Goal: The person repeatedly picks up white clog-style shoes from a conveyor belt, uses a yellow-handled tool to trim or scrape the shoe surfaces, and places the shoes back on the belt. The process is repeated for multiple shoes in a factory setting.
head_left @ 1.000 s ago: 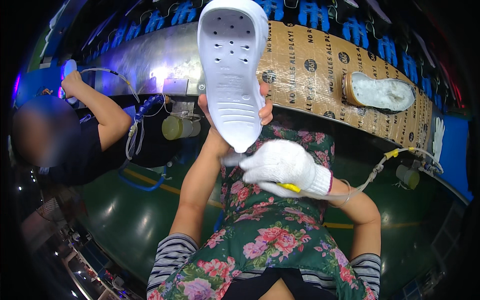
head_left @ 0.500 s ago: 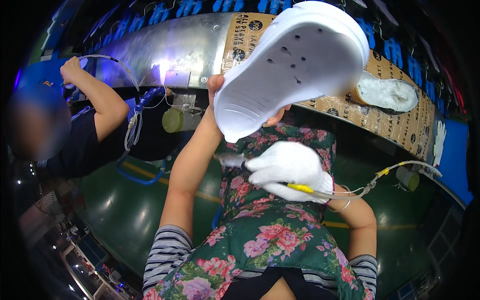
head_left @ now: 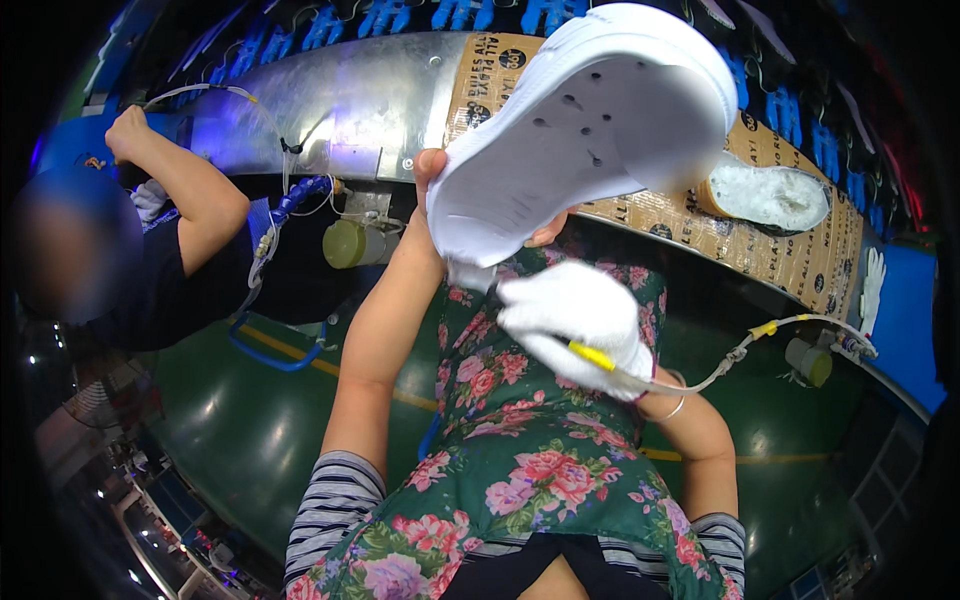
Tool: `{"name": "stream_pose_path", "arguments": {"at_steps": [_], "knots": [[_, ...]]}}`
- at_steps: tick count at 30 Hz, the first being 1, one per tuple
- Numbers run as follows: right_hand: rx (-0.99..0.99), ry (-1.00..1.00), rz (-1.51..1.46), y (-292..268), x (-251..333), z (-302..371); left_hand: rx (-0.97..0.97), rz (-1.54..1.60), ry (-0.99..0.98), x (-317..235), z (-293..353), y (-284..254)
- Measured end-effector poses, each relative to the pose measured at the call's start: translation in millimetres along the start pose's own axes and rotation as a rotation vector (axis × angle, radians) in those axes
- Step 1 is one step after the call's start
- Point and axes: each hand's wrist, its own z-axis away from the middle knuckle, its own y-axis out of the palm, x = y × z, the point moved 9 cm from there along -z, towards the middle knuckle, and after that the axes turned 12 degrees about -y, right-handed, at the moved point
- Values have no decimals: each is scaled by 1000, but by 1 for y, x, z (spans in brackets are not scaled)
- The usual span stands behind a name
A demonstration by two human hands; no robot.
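Observation:
A white shoe sole [head_left: 530, 170] with a raised rim and several small holes is tilted up in front of me. My left hand [head_left: 428, 170] grips it, thumb on the left edge and fingertips showing at the right edge; the rest is behind the sole. White-gloved, my right hand [head_left: 575, 320] is closed around a brush, whose bristle end [head_left: 470, 275] is at the sole's near, narrow end, apparently touching it. From the glove a clear tube [head_left: 690, 383] with yellow bands runs off to the right. The brush handle is mostly hidden in the glove.
Cardboard [head_left: 640, 215] covers part of the metal bench [head_left: 330, 100]; a worn, white-coated sole-shaped piece [head_left: 765, 193] lies on it. Blue clips [head_left: 385, 15] hang along the back. At left a co-worker's arm [head_left: 190, 180] reaches up. A white glove [head_left: 872, 290] lies far right.
My right hand has brought the brush up from below to the sole's near end. My left hand holds the sole in nearly the same place. The co-worker's arm shifted slightly.

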Motion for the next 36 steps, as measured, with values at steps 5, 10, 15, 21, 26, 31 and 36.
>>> {"name": "stream_pose_path", "arguments": {"at_steps": [5, 10, 15, 21, 26, 31, 36], "knots": [[-124, 138, -70, -11, -11, 1, -16, 33, -14, 0, 1, 4], [-63, 275, -339, -4, -19, 10, -173, 180, 73, 4, 9, 1], [-116, 6, 230, -71, -26, -25, -537, 251, 117, 35, 32, -10], [-161, -125, 632, -102, -38, -46, -343, 215, 21, 54, 12, 7], [-91, 71, -136, -77, -7, -20, -304, -36, 127, 18, 24, 14], [-696, 196, -591, -143, -15, 51, 58, 8, 60, -37, -17, 103], [-663, 411, -375, -136, -32, 78, 538, 28, 147, -126, -114, 195]]}}
